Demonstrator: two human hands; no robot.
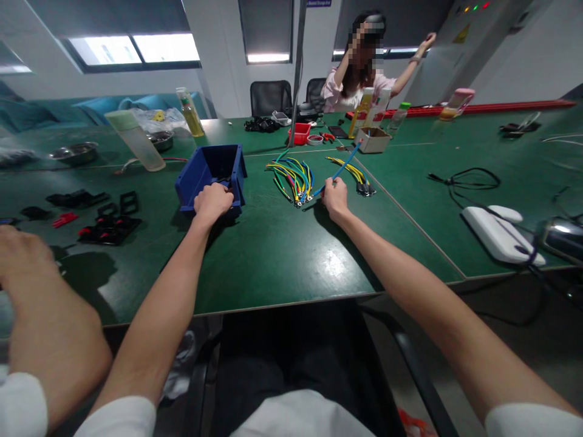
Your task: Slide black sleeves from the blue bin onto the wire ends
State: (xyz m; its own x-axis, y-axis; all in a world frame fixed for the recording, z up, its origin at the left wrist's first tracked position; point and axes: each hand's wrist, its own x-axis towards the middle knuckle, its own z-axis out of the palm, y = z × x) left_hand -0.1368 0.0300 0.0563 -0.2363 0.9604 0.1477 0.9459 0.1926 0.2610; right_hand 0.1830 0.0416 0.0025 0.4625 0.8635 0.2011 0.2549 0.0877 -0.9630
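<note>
My left hand (212,201) reaches over the low front of a blue plastic bin (210,159), its fingers curled down inside. Dark small parts show within the bin, but what the fingertips pinch is hidden. In my right hand (336,197) a thin blue wire (350,159) is gripped, slanting up to the right. Just left of that hand lies a spread bundle of yellow, green, blue and red wires (294,174) with ring terminals at the near end. Beyond it on the right rests a smaller bunch of yellow wires (353,171) with black ends.
Another person's forearm (40,303) comes in at far left, near black and red plastic parts (109,227). A white power device (498,233) with cables lies right. Bottles (136,142), a red tray (299,133) and a small box (373,141) stand behind. A person sits opposite.
</note>
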